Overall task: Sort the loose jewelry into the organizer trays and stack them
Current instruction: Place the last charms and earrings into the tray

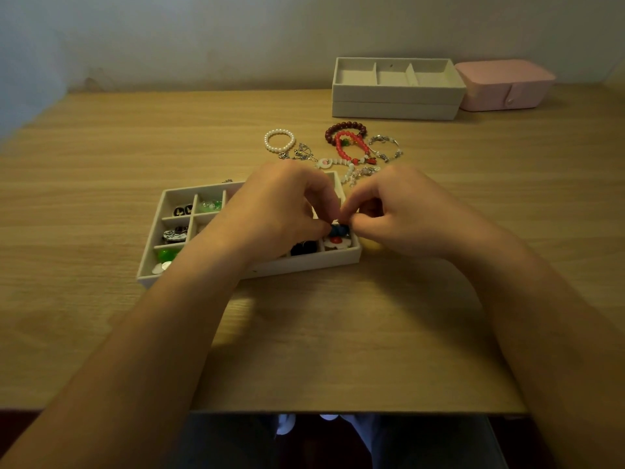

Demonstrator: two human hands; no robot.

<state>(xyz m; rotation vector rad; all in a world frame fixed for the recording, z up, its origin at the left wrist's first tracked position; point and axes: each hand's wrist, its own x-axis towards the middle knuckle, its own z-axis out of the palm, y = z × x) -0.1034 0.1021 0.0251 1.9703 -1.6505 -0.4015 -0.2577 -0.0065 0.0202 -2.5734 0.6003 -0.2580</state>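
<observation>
A white organizer tray (304, 264) with several small compartments lies on the wooden desk; earrings and small pieces fill many of them. My left hand (277, 211) and my right hand (395, 211) meet over the tray's right end, and both pinch a small dark blue piece (339, 229) just above a white flower piece with a red centre (338, 243). Beyond the tray lie loose bracelets: a white pearl bracelet (279, 140), a dark red bead bracelet (345, 127), a bright red bracelet (351, 147) and a silver bracelet (385, 148). My hands hide the tray's middle.
Two stacked white trays (395, 96) stand at the back right, the top one with three empty compartments. A pink box (504, 84) sits right of them by the wall. The desk's front edge (338, 409) runs close to my body.
</observation>
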